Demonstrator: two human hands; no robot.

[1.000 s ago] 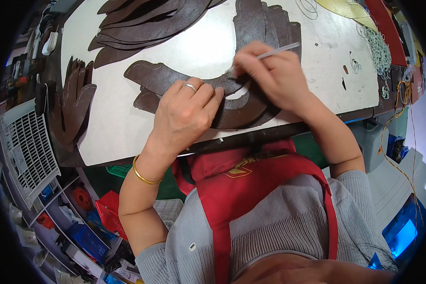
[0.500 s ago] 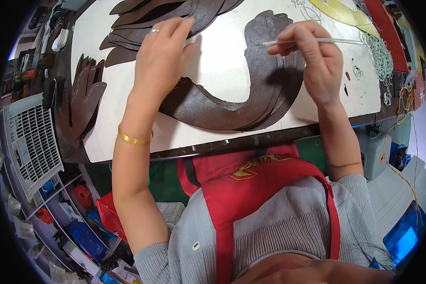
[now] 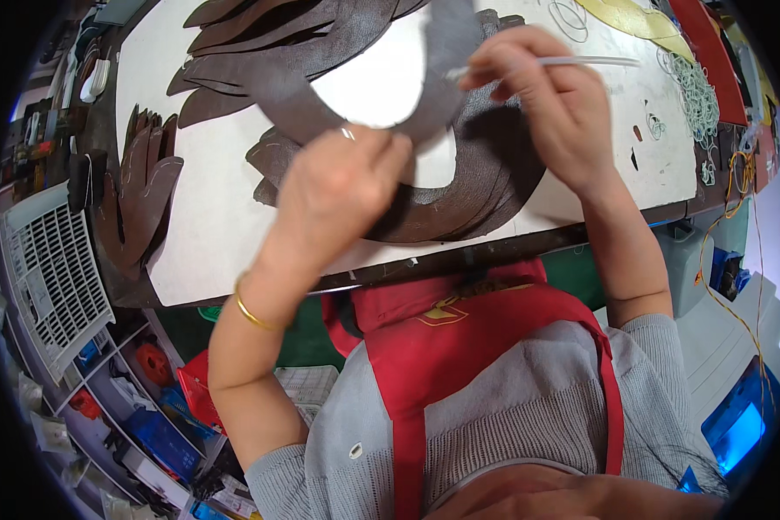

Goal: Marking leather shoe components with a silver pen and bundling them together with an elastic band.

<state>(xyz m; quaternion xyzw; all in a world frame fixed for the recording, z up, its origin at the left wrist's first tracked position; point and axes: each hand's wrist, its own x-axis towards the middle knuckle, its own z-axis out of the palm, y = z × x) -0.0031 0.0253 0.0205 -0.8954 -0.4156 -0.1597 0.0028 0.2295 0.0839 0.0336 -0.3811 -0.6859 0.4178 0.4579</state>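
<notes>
My left hand is closed on the lower curve of a U-shaped brown leather piece, which is raised and blurred by motion. A thin whitish pen-like stick is pinched in my right hand. Its tip is beside the right arm of the raised piece; I cannot tell whether they touch. Below lies a pile of similar curved leather pieces, partly covered by the raised one and my hands. More brown leather pieces are heaped at the far left of the white board.
Glove-like brown leather pieces lie at the table's left edge. Tangled pale thread and a yellow curved piece are at the far right. A white plastic grid stands left, above shelves. A yellow cord hangs at right.
My left hand has moved right and nearer, and now grips a leather piece lifted off the pile. My right hand has shifted slightly left, still holding the stick.
</notes>
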